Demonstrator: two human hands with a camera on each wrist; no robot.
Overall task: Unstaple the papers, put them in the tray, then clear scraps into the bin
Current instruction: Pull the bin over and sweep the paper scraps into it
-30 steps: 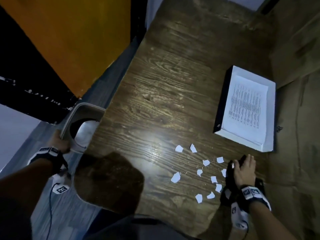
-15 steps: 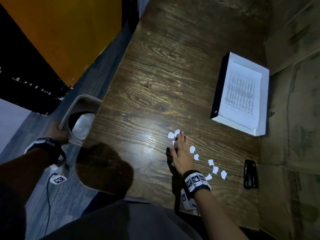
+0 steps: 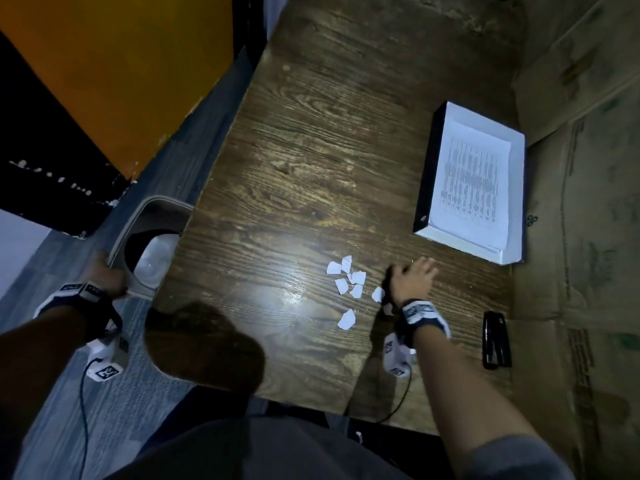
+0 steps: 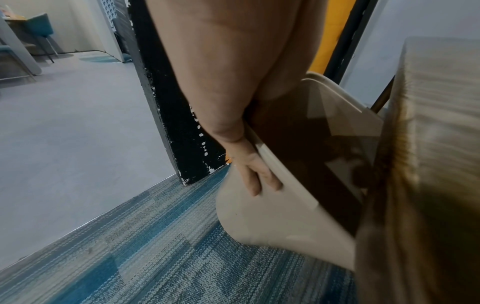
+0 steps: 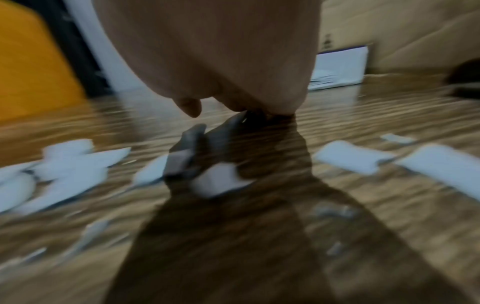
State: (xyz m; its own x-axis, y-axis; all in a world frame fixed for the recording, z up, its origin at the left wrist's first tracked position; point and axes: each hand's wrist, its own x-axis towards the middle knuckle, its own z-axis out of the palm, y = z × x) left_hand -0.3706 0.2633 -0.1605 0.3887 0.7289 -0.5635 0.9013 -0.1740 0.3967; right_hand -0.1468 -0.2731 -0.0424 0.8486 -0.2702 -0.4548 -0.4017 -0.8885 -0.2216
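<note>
The left hand [image 4: 249, 168] has its grip curled round the rim of the beige bin [image 3: 138, 233], held against the desk's left edge at centre left of the head view. The right hand [image 3: 414, 280] lies low on the desk [image 3: 294, 150], fingers loosely spread and holding nothing that shows, edge-on beside the paper scraps [image 3: 348, 280]. The scraps sit in a loose cluster at lower centre, one or two touching the hand's heel. They look feather-light, thin and apt to skid or flutter, so they seem better swept with the side of the hand toward the bin than pinched one by one. The printed papers [image 3: 474, 181] already lie in the white tray [image 3: 517, 202] at upper right. A black stapler or staple remover [image 3: 497, 341] rests at lower right, behind the sweep. Bare wood separates the scraps from the bin, and nothing visible blocks that path.
</note>
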